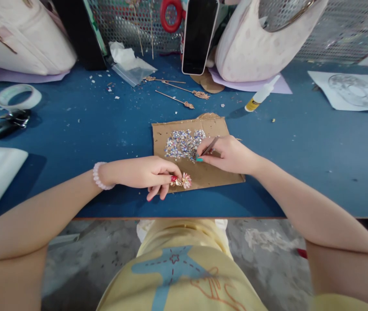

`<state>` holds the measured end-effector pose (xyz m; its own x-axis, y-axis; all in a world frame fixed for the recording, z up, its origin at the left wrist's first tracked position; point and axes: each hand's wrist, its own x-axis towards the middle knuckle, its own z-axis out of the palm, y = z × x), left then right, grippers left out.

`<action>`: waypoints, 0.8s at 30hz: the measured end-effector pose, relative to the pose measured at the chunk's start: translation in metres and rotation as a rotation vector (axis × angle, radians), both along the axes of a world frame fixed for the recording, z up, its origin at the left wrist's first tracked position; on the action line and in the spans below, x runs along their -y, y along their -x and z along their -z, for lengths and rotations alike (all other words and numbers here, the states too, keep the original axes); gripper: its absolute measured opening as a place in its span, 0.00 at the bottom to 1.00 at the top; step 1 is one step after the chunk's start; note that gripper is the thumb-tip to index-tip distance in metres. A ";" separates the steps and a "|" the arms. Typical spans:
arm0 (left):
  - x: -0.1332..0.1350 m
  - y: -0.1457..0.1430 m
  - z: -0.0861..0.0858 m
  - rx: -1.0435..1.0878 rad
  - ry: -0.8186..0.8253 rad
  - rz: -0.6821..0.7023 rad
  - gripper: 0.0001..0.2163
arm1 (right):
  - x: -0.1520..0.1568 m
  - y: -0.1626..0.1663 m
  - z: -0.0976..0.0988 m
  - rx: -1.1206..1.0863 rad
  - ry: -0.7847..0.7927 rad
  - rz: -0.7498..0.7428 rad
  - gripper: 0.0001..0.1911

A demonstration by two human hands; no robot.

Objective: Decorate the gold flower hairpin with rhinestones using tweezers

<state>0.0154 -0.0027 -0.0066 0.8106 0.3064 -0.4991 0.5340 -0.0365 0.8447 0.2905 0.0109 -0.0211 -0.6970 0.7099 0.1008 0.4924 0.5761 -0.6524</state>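
Note:
Between thumb and fingers, my left hand (pixel 158 175) grips a small gold ornament with a pink flower-shaped head (pixel 187 180), just above the near edge of a cardboard sheet (pixel 212 177). My right hand (pixel 229 153) is closed on slim, dark tweezers (pixel 210 146). Their tips are hidden behind my fingers, at the right edge of a pile of shiny rhinestones (pixel 182 144) spread over the cardboard.
Gold hairpin sticks (pixel 174 99) lie beyond the cardboard. A glue bottle (pixel 259 95) stands at right, near a white handbag (pixel 251 47). A phone (pixel 199 36) leans at the back. Tape (pixel 18 97) and a black-handled tool (pixel 7 123) lie at left.

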 end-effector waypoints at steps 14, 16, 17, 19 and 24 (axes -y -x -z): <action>0.001 0.000 -0.003 -0.015 -0.007 -0.001 0.12 | 0.000 0.001 0.001 0.018 -0.031 -0.062 0.06; 0.001 0.000 -0.003 -0.020 -0.008 0.000 0.12 | -0.001 0.000 0.002 0.018 -0.044 -0.042 0.07; 0.001 0.000 -0.003 -0.023 -0.008 -0.003 0.13 | -0.001 0.000 0.002 0.017 -0.048 -0.032 0.07; 0.001 0.000 -0.003 -0.028 -0.007 -0.008 0.13 | -0.001 0.000 0.001 0.020 -0.043 -0.023 0.06; 0.001 0.000 -0.003 -0.023 -0.007 -0.001 0.13 | 0.000 0.000 -0.001 0.026 -0.022 -0.069 0.06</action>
<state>0.0155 -0.0037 -0.0038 0.7984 0.3111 -0.5155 0.5535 -0.0420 0.8318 0.2905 0.0111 -0.0197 -0.7466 0.6582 0.0972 0.4681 0.6234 -0.6263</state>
